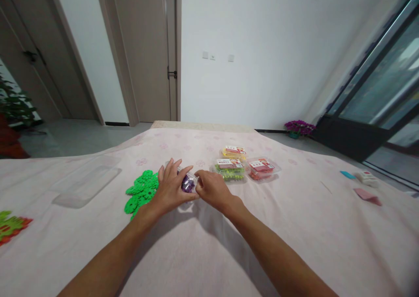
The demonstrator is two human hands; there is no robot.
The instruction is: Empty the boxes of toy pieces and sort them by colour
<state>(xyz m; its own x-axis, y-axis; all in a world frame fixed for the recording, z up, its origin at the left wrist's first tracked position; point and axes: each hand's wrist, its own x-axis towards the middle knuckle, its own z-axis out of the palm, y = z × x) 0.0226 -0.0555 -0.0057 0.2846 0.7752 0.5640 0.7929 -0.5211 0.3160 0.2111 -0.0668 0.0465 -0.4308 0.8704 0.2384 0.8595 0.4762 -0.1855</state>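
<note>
A clear plastic box with purple pieces inside (189,184) is between my two hands at the middle of the table. My left hand (172,184) grips it from the left, fingers over its top and thumb along the near side. At the box's right edge, my right hand (212,188) is closed in a pinch; its fingertips are partly hidden. Just left of my left hand lies a heap of green plastic discs (142,191), partly covered by the wrist. Much of the box is hidden by my fingers.
Right of my hands stand labelled clear boxes with green (229,171), red (262,169) and yellow (234,152) contents. An unfilled clear plastic container (87,188) lies left. Green and orange pieces (13,227) are at the left edge. Small items, including a pink piece (367,196), lie far right.
</note>
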